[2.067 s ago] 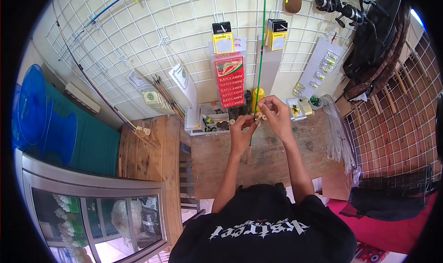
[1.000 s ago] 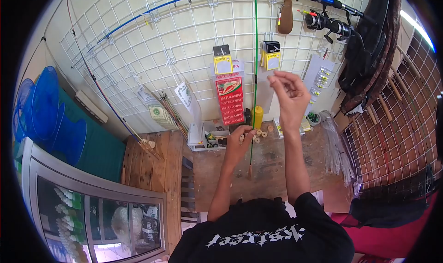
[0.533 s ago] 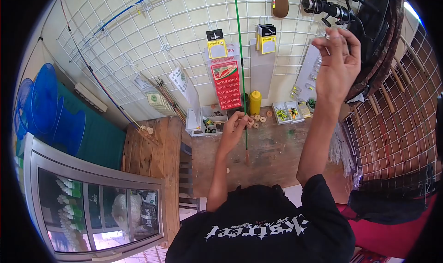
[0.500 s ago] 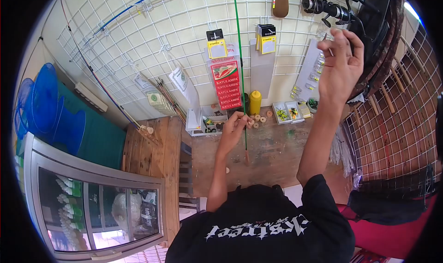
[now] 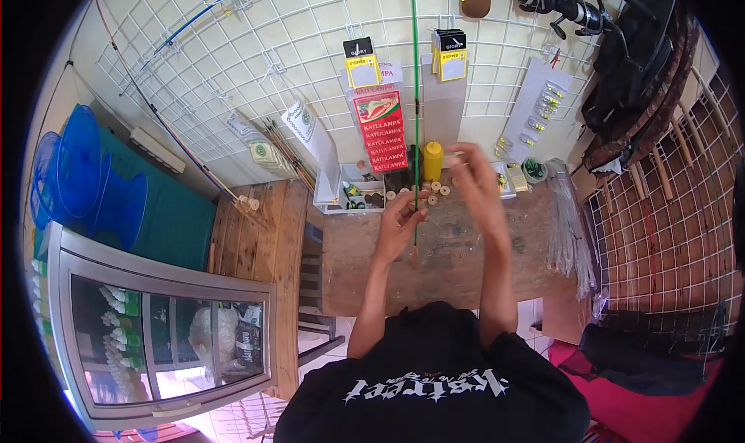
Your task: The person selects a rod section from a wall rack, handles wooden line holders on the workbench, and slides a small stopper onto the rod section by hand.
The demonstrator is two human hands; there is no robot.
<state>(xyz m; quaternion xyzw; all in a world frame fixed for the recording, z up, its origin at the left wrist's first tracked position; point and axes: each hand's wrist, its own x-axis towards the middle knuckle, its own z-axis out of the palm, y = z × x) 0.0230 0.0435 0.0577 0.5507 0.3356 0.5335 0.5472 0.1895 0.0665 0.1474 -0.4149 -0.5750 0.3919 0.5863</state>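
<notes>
A thin green rod [image 5: 417,78] stands upright in front of me, its brown lower end over the wooden table [image 5: 365,260]. My left hand [image 5: 401,219] is closed round the rod above that end. To the right of the rod is my right hand [image 5: 477,188], raised and blurred by motion, near a yellow bottle [image 5: 433,163]. Its fingers are partly bent, and whether anything thin is between them cannot be made out. Small round cork-coloured rings [image 5: 445,191] lie on the table behind the hands.
Red packets [image 5: 384,136] and yellow cards [image 5: 452,64] hang on the white wire grid. A white tray [image 5: 361,202] holds small items at the back left. Fishing reels [image 5: 559,4] hang at upper right, with clear plastic strips [image 5: 566,225] below. A glass cabinet [image 5: 167,280] stands at left.
My right hand has come down and left from high at the right, back towards the rod. The rod leans less than before. My left hand remains on it.
</notes>
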